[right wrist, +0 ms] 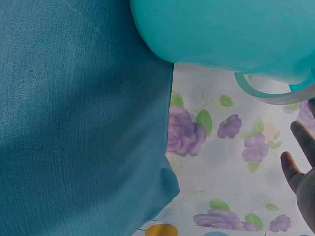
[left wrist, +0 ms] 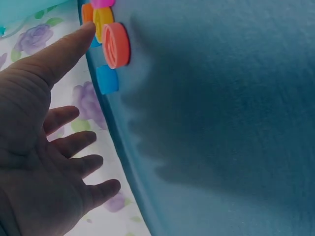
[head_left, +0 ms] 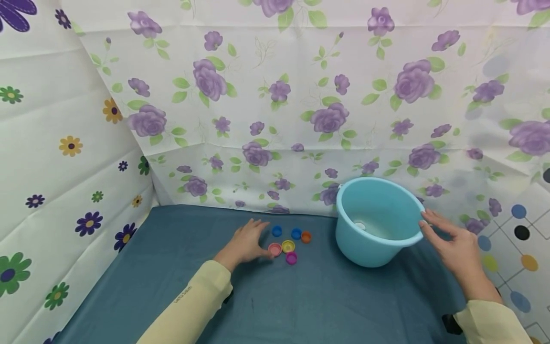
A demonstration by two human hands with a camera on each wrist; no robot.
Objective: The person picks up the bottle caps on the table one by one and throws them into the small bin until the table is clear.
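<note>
In the head view, several small round plastic caps lie close together on the blue cloth: a pink cap point(head_left: 275, 249), a yellow cap point(head_left: 288, 246), a magenta cap point(head_left: 291, 258), an orange cap point(head_left: 306, 237) and two blue ones, such as the blue cap point(head_left: 277, 231). My left hand point(head_left: 246, 242) is just left of them, fingers spread and palm bare, the thumb by the pink cap point(left wrist: 116, 45). A light blue bucket point(head_left: 369, 251) stands upright to the right. My right hand point(head_left: 455, 246) has its fingertips at the bucket's right rim, fingers fairly straight; the exact contact is unclear.
Dark blue cloth point(head_left: 301, 306) covers the table. Behind it hangs a white sheet with purple flowers point(head_left: 258, 119), and another flowered sheet point(head_left: 64, 181) borders the left. A dotted patterned sheet point(head_left: 515, 272) is at the right, beyond the table edge.
</note>
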